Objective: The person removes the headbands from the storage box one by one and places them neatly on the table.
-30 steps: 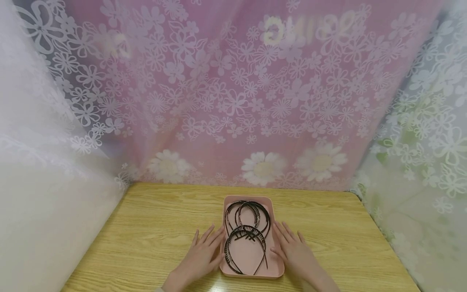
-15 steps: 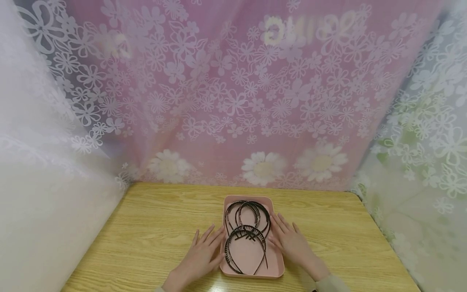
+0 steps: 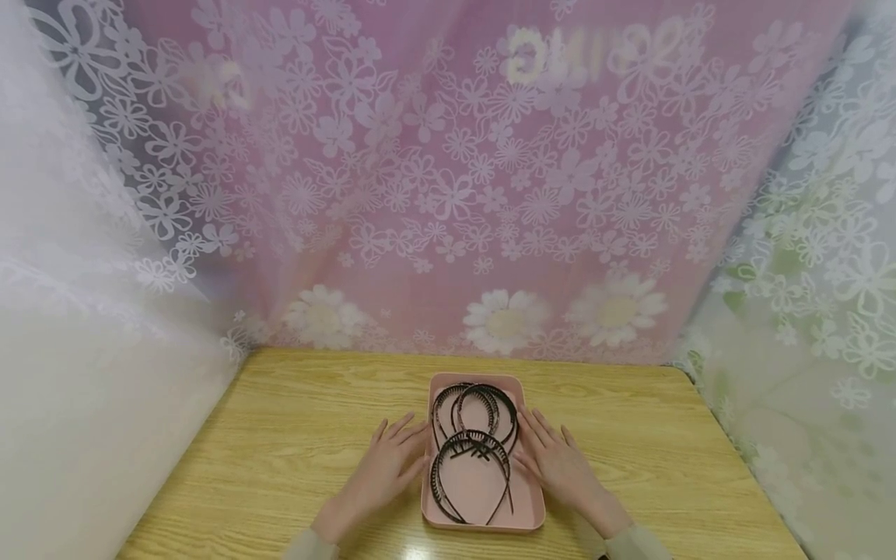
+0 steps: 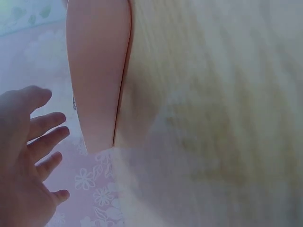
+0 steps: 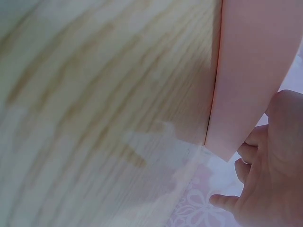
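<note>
A shallow pink tray [image 3: 472, 486] lies lengthwise near the front of the table. Inside it are several black toothed headbands: a front headband [image 3: 435, 482] overlaps the rear headbands [image 3: 514, 420], and their ends cross in the middle. My left hand [image 3: 381, 470] is beside the tray's left wall, fingers extended; the left wrist view shows that hand [image 4: 28, 151] apart from the pink wall. On the opposite side, my right hand [image 3: 563, 467] rests its fingers along the tray's right rim. In the right wrist view, this hand [image 5: 270, 165] partly hides behind the wall.
The wood-grain table [image 3: 315, 420] extends on both sides of the tray. A pink flowered curtain [image 3: 420, 194] hangs along its back edge. Pale curtains flank it, a white left curtain [image 3: 91, 373] and a flowered right curtain [image 3: 805, 350].
My right hand has shifted forward along the tray's right side. My left hand has come slightly away from the left wall and forward. Tray and headbands keep their places.
</note>
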Motion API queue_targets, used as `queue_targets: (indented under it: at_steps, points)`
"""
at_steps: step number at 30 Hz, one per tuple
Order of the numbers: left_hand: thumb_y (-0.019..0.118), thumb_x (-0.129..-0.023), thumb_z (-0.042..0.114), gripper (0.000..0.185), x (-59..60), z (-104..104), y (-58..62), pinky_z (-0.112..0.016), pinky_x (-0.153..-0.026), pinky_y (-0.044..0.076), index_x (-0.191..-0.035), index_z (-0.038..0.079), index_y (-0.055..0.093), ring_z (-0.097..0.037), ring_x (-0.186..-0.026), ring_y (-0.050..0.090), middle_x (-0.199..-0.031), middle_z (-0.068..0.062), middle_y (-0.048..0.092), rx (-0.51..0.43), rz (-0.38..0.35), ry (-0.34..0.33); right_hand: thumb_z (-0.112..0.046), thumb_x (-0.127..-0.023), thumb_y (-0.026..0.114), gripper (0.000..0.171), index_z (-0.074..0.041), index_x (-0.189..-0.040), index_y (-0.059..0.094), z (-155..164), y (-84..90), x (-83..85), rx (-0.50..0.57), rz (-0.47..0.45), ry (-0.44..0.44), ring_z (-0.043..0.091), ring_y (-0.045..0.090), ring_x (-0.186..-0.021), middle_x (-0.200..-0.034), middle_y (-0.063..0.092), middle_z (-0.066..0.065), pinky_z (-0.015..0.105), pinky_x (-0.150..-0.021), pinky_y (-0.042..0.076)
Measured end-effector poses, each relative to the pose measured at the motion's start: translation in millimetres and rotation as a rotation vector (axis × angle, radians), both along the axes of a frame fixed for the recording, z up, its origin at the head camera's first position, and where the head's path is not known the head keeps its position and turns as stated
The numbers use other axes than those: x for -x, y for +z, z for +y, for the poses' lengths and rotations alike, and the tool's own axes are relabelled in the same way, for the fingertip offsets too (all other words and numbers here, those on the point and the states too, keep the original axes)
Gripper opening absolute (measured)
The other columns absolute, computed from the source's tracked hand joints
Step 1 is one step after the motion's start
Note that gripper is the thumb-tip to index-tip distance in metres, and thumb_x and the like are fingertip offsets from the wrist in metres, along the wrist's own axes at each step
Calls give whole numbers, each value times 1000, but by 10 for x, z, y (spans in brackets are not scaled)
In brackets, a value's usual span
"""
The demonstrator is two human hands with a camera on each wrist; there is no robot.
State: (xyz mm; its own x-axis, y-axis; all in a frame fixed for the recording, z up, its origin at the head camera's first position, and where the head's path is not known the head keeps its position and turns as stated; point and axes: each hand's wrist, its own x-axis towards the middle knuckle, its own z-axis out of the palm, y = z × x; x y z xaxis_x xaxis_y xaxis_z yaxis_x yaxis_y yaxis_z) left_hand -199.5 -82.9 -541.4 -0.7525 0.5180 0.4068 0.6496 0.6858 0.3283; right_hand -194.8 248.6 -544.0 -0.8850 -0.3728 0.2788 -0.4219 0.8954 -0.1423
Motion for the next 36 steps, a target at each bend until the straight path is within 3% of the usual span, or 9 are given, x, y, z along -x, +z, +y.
queue_targets:
  at_steps: [5,9,14,20,26,33,36]
  points:
    - [69,-97,15,35,220,54,148,-64,-112,34,-131,7,68,-40,-134,52,-135,-13,65,-86,17,32,-41,-100,62,66,-4,-152,45,42,-53,23,-29,40,13,36,42,-143,-156,44,17,67,-108,37]
    - [67,-99,16,31,369,144,287,-51,-105,48,-129,9,69,-34,-122,62,-129,-13,69,-132,-10,50,-40,-100,62,66,-3,-152,45,41,-27,14,-26,17,14,36,41,-144,-157,43,17,68,-109,35]
    - [62,-103,16,27,533,305,390,-40,-89,59,-128,10,70,-24,-105,71,-120,-9,73,-174,-112,37,-37,-100,63,66,-2,-153,44,22,24,-10,-30,-11,-3,36,40,-145,-158,41,17,68,-111,33]
    - [61,-103,13,26,699,468,374,-26,-69,58,-126,6,70,-22,-92,72,-112,-10,74,-209,-270,36,-38,-99,64,66,-3,-152,45,16,8,-5,-31,11,13,36,41,-143,-158,42,16,68,-109,35]
    - [62,-102,12,29,813,565,371,-35,-73,60,-127,-2,66,-30,-96,71,-114,-15,73,-248,-404,59,-37,-99,66,66,-3,-152,46,22,-15,0,-36,16,9,35,41,-144,-159,41,13,68,-110,34]
    - [62,-102,10,25,890,635,366,-38,-66,60,-118,-7,70,-34,-82,73,-101,-20,73,-321,-601,69,-42,-101,60,68,-6,-156,40,34,-17,8,-58,-31,-8,31,35,-148,-162,36,11,66,-113,32]
    - [63,-102,11,25,895,667,369,-42,-69,61,-113,-8,72,-36,-81,74,-98,-21,74,-351,-655,62,-41,-101,60,67,-6,-155,41,33,-21,9,-54,-29,-9,32,36,-148,-161,37,12,66,-113,31]
